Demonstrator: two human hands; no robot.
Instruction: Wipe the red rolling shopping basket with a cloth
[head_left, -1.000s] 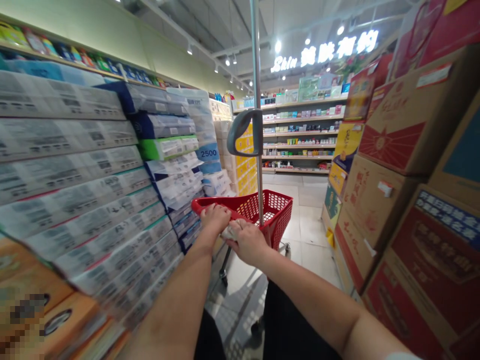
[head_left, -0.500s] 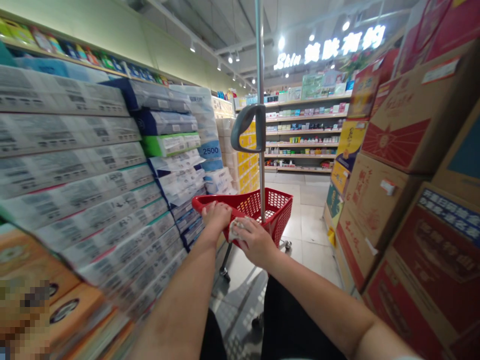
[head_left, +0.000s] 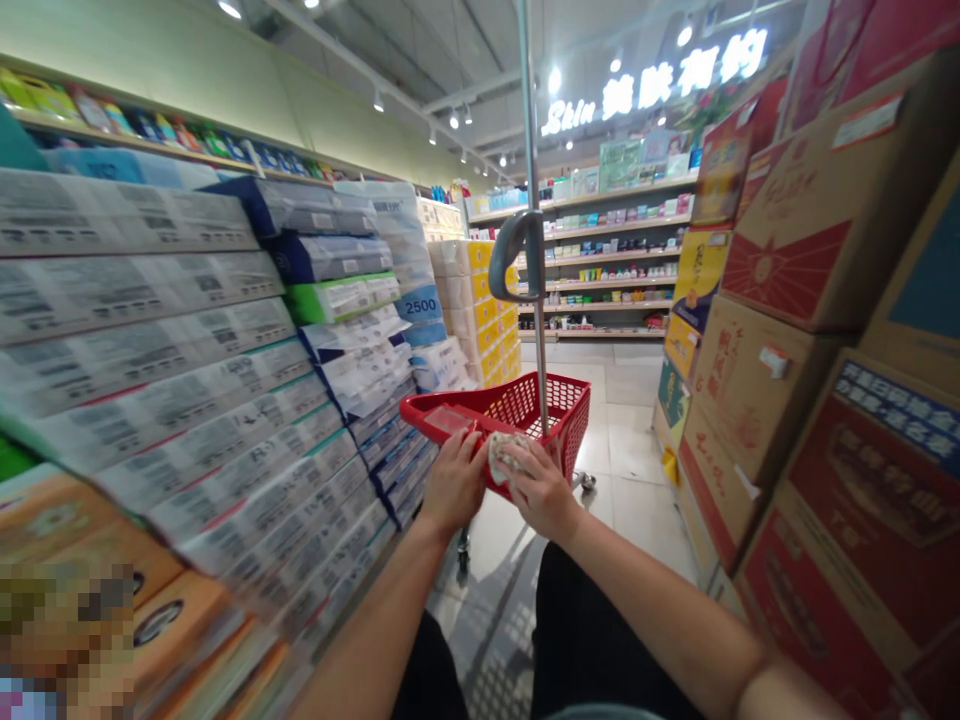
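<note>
A red plastic shopping cart (head_left: pixel 574 430) with a perforated basket stands in front of me on small wheels. My left hand (head_left: pixel 455 480) grips the near edge of the cart, its fingers bent over the red rim. Beside it, my right hand (head_left: pixel 541 488) is closed on a crumpled whitish cloth (head_left: pixel 506 457), pressed against the same rim. The two hands are close together. A metal pole (head_left: pixel 534 150) rises from the cart and carries a grey loop handle (head_left: pixel 516 256).
Stacked tissue packs (head_left: pixel 150 300) line the left side, with orange packs (head_left: pixel 180 610) low in front. Cardboard boxes (head_left: pixel 780 250) are piled along the right. Shelves of small goods (head_left: pixel 607 250) stand across the far end, beyond a tiled floor (head_left: pixel 626 500).
The cart and its pole have shifted slightly right in view. My left hand has moved right and nearer along the rim, and my right hand has moved right with the cloth.
</note>
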